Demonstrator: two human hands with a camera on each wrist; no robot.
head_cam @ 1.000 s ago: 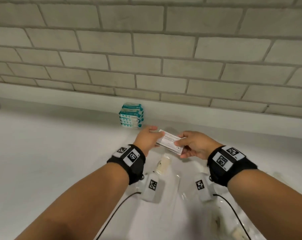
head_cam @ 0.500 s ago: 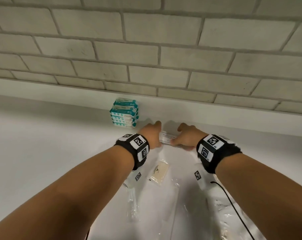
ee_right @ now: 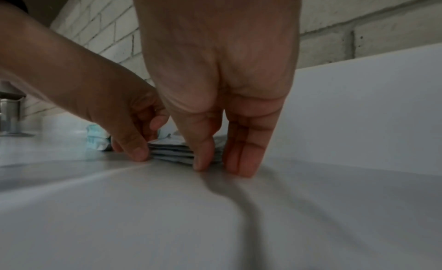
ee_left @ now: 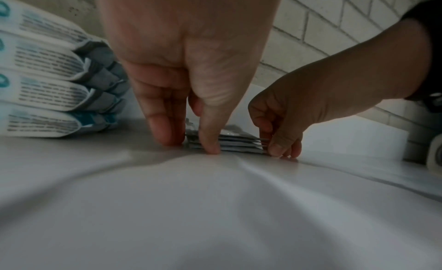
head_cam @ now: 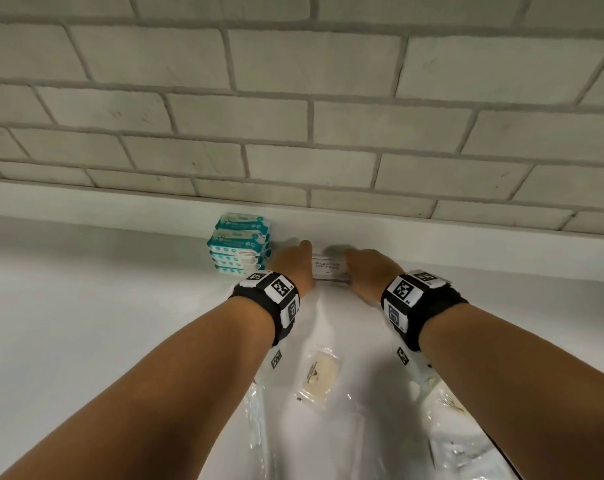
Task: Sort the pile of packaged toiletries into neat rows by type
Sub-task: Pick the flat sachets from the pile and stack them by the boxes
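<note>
Both hands are down on the counter [head_cam: 86, 306] squaring up a little stack of shampoo sachets [head_cam: 330, 268]. The left hand [head_cam: 293, 263] has its fingers pointing down against the stack's left end with the thumb along the near edge; the right hand [head_cam: 366, 271] mirrors it on the right end. Fingers are mostly straight, pressing inward rather than wrapped round anything. The stack sits between the hands, just right of the left hand's neighbour, a pile of teal wipes packs [head_cam: 240, 244].

I'd say the trick here is gentle, even pressure from both ends so the slippery sachets line up without fanning out, then lift both hands straight up. More loose packets [head_cam: 319, 374] lie nearer the wrists, not yet sorted.
</note>
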